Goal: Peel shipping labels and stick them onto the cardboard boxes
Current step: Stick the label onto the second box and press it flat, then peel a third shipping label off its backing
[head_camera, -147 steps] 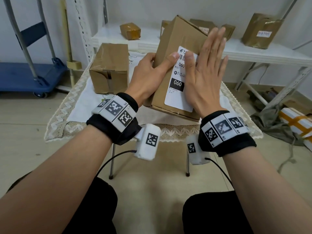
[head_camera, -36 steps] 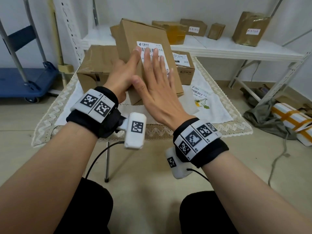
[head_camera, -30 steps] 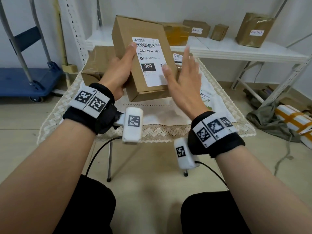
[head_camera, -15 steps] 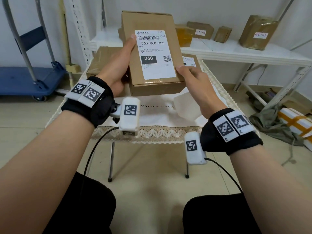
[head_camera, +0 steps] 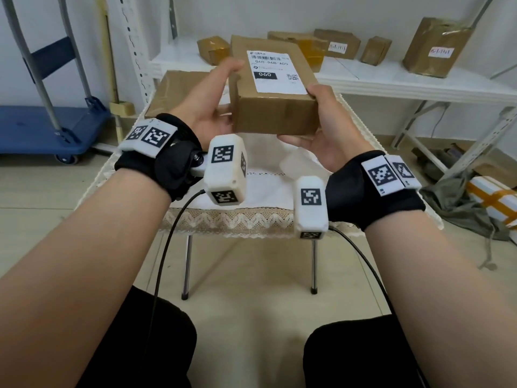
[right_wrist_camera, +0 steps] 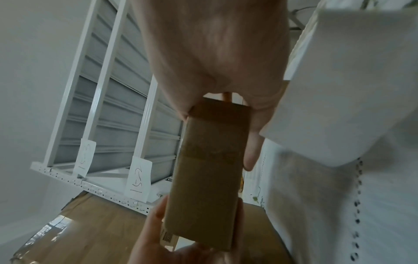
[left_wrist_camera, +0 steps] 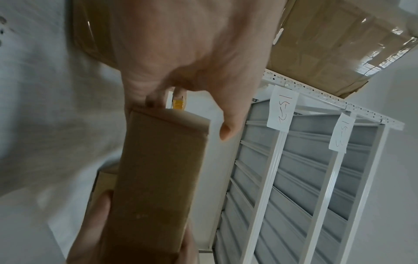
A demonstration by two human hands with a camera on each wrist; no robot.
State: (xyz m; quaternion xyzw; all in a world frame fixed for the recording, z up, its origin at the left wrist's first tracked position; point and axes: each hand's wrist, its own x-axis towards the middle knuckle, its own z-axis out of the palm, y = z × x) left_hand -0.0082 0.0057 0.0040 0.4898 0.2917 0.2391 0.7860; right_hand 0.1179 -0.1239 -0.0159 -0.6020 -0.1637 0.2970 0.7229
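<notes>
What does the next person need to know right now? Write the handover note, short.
Left hand: grips the left side of the labelled box.
Right hand: grips its right side; the box is held in the air above the table.
Shipping label: stuck flat on the box's top face, so this box is done.
Left: set this box down. The larger box behind on the table shows no label from here. Spare labels are not clearly in view.

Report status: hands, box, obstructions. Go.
Left hand and right hand grip the labelled box by its sides, lifted above the table. Label stuck flat on top. Bigger box behind-left, not touching.
</notes>
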